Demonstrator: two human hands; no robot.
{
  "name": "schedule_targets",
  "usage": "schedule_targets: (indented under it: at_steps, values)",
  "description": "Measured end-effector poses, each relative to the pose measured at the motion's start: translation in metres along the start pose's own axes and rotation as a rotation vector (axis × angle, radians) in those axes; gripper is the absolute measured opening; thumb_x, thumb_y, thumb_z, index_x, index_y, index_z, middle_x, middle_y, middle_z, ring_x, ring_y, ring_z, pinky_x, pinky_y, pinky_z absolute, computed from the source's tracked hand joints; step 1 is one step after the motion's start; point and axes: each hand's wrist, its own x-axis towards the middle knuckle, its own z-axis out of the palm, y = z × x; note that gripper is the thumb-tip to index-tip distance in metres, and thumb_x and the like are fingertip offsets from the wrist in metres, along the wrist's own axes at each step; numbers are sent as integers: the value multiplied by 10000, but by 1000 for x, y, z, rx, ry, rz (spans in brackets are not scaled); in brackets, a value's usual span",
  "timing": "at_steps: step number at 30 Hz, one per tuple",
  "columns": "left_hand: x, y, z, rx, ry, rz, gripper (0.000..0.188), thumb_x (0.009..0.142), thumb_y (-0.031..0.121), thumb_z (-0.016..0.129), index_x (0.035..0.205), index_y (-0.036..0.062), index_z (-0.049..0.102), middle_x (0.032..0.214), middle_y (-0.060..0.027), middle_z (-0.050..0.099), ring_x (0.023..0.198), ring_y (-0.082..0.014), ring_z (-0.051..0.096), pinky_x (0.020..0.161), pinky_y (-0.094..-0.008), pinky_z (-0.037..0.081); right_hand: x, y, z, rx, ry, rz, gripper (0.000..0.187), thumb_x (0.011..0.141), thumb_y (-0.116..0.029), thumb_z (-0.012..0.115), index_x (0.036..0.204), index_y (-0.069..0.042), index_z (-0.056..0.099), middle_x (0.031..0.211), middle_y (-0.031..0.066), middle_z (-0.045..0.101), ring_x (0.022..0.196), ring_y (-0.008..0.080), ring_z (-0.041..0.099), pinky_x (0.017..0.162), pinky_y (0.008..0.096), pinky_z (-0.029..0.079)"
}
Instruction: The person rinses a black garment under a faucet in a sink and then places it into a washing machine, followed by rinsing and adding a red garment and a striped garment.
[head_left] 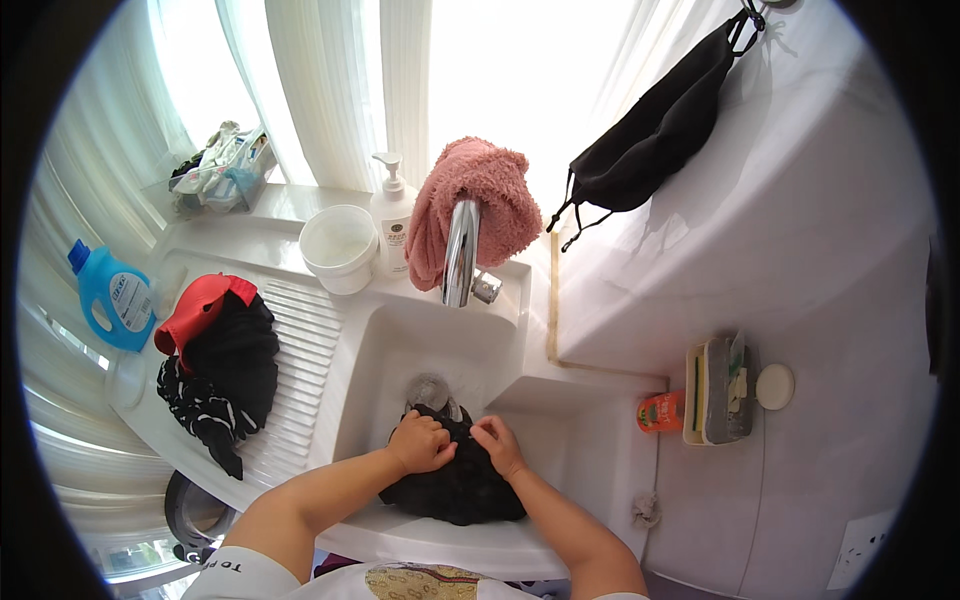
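Both the left hand (424,444) and right hand (497,447) have a narrow grip on black cloth (455,490) inside the sink (365,385). For even results, work it low, section by section.

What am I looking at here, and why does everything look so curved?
There is no robot: these are a person's own bare hands. The single picture comes from a wide fisheye camera on the person's head, looking down, so straight edges bend near its rim.

The left hand and right hand hold a bunched black cloth in the white sink. On the ridged washboard lie dark clothes and something red. Further back are a white bucket, a pump bottle and a pink towel by the tap.
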Motion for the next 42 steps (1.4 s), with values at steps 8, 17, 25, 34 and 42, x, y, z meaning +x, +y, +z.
schedule_targets:
  at_steps: [8,17,25,34,42]
  values:
    - [-10,44,-61,-208,212,-119,665,738,514,687,1253,136,501,1274,-149,440,1098,-377,446,903,-494,368,-64,-65,6,-920,-529,178,993,671,-768,592,1423,-153,388,1547,214,67,1407,456,26,1034,701,160]
    - [-38,28,14,75,-305,-422,553,874,607,459,1035,116,656,1118,-135,567,996,-341,542,827,-466,445,-75,-12,30,-1092,-175,-375,672,638,-536,739,1095,-75,564,1256,202,405,1187,399,361,864,622,335]
    - [-11,-17,52,45,-319,-397,516,889,554,469,800,84,662,813,-121,652,761,-305,644,641,-405,523,-27,14,21,-974,-156,-516,487,710,-474,673,942,-62,559,964,125,520,939,313,499,761,457,361]
    - [7,-30,28,-116,-308,-484,563,895,563,448,945,46,664,1010,-175,631,957,-345,604,808,-457,483,9,-25,-9,-448,-139,-72,462,790,-437,680,1070,-74,625,1111,172,586,1020,307,558,877,401,445]
    - [-33,38,-21,113,-361,-172,501,855,546,524,944,70,654,980,-122,591,940,-309,573,763,-447,457,54,-33,50,-960,-92,-281,578,758,-316,741,1266,-142,528,1281,149,529,1193,355,493,983,459,406]
